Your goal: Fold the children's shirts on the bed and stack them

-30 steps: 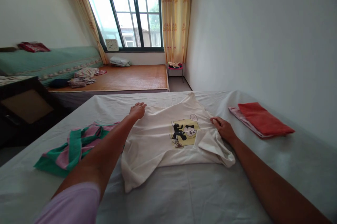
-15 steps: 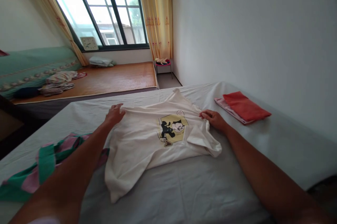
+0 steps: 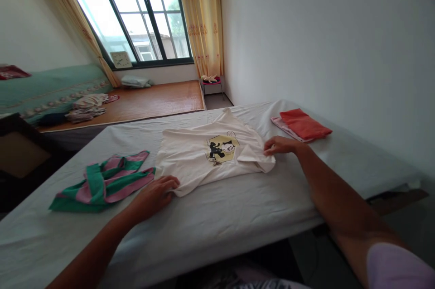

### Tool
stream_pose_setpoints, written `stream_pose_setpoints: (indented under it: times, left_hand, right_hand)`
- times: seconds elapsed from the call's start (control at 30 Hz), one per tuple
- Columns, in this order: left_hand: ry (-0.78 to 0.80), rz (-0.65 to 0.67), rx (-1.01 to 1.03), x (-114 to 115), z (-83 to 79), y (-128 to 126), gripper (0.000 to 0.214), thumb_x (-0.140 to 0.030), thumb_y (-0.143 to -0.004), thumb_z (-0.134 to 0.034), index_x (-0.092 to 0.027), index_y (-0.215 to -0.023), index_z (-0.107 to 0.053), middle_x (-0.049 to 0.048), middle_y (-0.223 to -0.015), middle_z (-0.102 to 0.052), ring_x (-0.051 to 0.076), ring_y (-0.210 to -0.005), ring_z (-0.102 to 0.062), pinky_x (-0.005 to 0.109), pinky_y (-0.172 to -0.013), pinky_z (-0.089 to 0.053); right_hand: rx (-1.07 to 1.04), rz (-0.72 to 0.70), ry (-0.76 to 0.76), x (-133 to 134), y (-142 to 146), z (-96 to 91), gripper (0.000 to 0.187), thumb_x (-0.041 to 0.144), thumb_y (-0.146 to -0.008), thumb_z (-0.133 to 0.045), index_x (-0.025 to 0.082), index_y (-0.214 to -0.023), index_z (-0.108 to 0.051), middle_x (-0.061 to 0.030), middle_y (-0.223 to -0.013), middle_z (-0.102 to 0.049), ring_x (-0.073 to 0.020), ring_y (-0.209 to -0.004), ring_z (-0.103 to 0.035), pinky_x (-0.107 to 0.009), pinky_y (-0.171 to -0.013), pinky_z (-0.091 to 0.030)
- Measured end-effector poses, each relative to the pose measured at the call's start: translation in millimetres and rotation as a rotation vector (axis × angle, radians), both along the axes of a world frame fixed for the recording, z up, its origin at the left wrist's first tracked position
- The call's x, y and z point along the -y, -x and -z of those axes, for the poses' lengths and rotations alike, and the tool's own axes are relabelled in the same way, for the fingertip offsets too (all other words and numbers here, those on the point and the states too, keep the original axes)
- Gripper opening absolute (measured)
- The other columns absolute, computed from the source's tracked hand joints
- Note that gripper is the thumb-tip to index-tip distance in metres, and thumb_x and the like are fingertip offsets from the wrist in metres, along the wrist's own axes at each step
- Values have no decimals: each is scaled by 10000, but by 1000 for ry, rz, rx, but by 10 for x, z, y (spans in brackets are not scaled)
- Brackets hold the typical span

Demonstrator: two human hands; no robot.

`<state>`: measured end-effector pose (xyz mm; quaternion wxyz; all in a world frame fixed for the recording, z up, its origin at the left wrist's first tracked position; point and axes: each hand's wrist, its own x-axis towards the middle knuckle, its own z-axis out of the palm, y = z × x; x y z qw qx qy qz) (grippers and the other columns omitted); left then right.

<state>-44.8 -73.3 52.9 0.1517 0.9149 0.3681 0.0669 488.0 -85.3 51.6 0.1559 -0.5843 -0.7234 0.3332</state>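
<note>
A white T-shirt (image 3: 190, 153) lies spread on the sheet-covered bed, its yellow panel with a black cartoon cat facing up. At the shirt's near left corner, my left hand (image 3: 159, 194) is closed with its fingertips on the hem. My right hand (image 3: 281, 145) pinches the shirt's right side beside the sleeve, which is partly folded over. A green and pink striped garment (image 3: 112, 180) is crumpled just left of the shirt. Beyond my right hand rests a folded red cloth (image 3: 304, 124) on top of a pink one.
The pale sheet (image 3: 217, 225) covers the bed, whose near edge shows in front of me. A white wall (image 3: 306, 40) runs along the right. Past the bed stand another bed with a brown mat (image 3: 159, 96), clothes on it, and a small stool (image 3: 212, 83) by the curtain.
My left hand has moved from the shirt's far left corner to its near left corner. My right hand has shifted slightly nearer along the shirt's right side. The shirt's left part lies flatter.
</note>
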Motion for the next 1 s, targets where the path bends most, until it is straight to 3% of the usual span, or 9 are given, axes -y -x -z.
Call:
stream_pose_setpoints:
  times: [0.07,0.17,0.27,0.37,0.5,0.63,0.77,0.93,1.0]
  left_hand:
    - [-69,-28,-9,-11,47,67,255,-196,-754,-484,-253,-937,-651,41,-1119,-670,212,-1026,-627,323,-945,-470]
    - [-146,-62,-4,2,72,158,238,-223,-766,-482,-245,-946,-636,39,-1097,-670,220,-1010,-624,331,-936,-463]
    - [-168,-63,-9,62,84,207,247,-295,-800,-500,-245,-1003,-631,49,-1138,-653,224,-1045,-608,337,-952,-448]
    - [-156,-52,-15,121,97,224,344,-338,-786,-543,-254,-1113,-605,47,-1187,-636,225,-1088,-594,330,-973,-435]
    - [-194,-88,-66,162,86,225,431,-150,-734,-463,-258,-1122,-615,34,-1164,-645,217,-1088,-597,320,-968,-434]
    - [-283,-156,-114,173,78,267,439,-82,-723,-403,-260,-1017,-676,33,-1107,-672,235,-1063,-606,346,-960,-430]
    - [-278,-140,-38,132,137,417,363,-137,-754,-416,-228,-980,-686,44,-1085,-688,237,-1016,-629,341,-916,-459]
    - [-217,-76,62,81,217,546,358,-175,-779,-421,-230,-1012,-687,37,-1111,-690,217,-1031,-630,320,-931,-463]
    - [-182,-54,73,85,233,542,383,-204,-804,-424,-242,-1086,-681,37,-1167,-673,219,-1093,-608,333,-985,-438]
  right_hand:
    - [123,26,27,146,-102,-44,256,451,-616,-743,200,-666,-734,-10,-642,-696,-177,-607,-607,-261,-606,-439]
    - [235,166,-159,360,-42,-88,256,451,-709,-667,202,-689,-725,-38,-685,-710,-195,-651,-624,-284,-662,-454]
    - [182,186,-351,493,316,-41,377,497,-863,-487,214,-883,-734,-57,-905,-737,-209,-843,-654,-295,-797,-465]
    - [226,138,-374,543,742,73,379,512,-800,-594,220,-1008,-716,-74,-1040,-717,-244,-979,-636,-319,-869,-459]
    - [155,126,-372,630,1010,114,264,346,-773,-634,182,-963,-714,-76,-952,-722,-223,-905,-654,-318,-847,-473]
    - [-133,-92,-231,890,930,-6,261,382,-794,-625,187,-942,-715,-36,-907,-717,-197,-878,-652,-303,-839,-486]
    - [-169,-230,-97,1184,698,-60,299,441,-802,-644,186,-926,-740,-64,-974,-713,-234,-1000,-633,-350,-938,-457]
    - [-119,-275,-158,1320,486,53,518,369,-809,-651,230,-1304,-587,-84,-1351,-561,-262,-1280,-477,-413,-1104,-321]
    - [-82,-267,-202,1295,502,124,569,356,-815,-639,257,-1364,-530,-71,-1404,-515,-257,-1319,-437,-420,-1128,-289]
